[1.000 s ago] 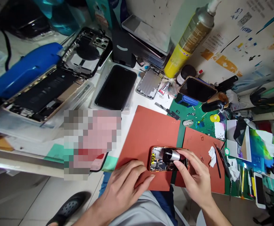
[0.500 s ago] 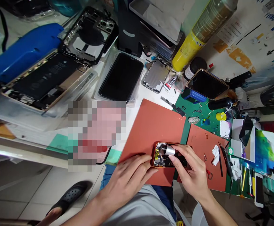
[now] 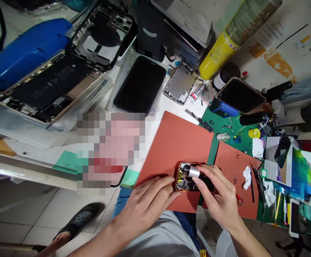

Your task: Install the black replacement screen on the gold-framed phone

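Silver cylinder (image 3: pixel 194 171) pinched in its fingers, the right hand (image 3: pixel 221 194) covered the right part of the opened phone (image 3: pixel 183 184), which lay lengthwise along the desk's (image 3: pixel 155 129) near edge, its left end by the curled left hand (image 3: pixel 144 201), whose grip, if any, could not be told.

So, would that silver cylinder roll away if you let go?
The cylinder might roll, since its side looks round. It may be slippery, being smooth and shiny. It's probably light: the right hand pinches it between thumb and fingers.
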Tool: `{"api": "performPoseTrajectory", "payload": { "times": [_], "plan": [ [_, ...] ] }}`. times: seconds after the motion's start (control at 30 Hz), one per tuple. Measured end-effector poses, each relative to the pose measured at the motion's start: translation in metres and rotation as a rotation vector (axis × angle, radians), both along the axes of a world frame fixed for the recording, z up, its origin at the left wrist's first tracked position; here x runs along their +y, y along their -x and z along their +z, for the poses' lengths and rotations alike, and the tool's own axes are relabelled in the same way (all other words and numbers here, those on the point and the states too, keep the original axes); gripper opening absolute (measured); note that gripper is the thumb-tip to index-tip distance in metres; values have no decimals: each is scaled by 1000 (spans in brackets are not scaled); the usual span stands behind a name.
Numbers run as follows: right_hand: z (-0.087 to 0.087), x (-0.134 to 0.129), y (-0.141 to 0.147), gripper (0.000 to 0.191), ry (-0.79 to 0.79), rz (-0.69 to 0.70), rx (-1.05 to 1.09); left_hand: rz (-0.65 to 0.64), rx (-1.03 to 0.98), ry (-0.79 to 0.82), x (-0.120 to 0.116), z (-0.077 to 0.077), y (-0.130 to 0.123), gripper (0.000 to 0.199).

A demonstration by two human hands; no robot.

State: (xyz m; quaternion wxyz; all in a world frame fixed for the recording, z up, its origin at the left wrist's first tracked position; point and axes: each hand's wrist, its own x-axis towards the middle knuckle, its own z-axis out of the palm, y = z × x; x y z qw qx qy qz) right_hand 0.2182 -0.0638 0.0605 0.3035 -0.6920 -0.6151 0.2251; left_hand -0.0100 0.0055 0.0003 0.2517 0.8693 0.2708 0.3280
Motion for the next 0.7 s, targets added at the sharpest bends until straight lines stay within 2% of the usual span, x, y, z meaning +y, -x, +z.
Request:
{"api": "performPoseTrajectory", "payload": {
  "times": [0.7],
  "plan": [
    [4, 6, 4, 33, -25, 9, -42, 15, -12, -2, 1, 2, -1, 7]
  ]
}}
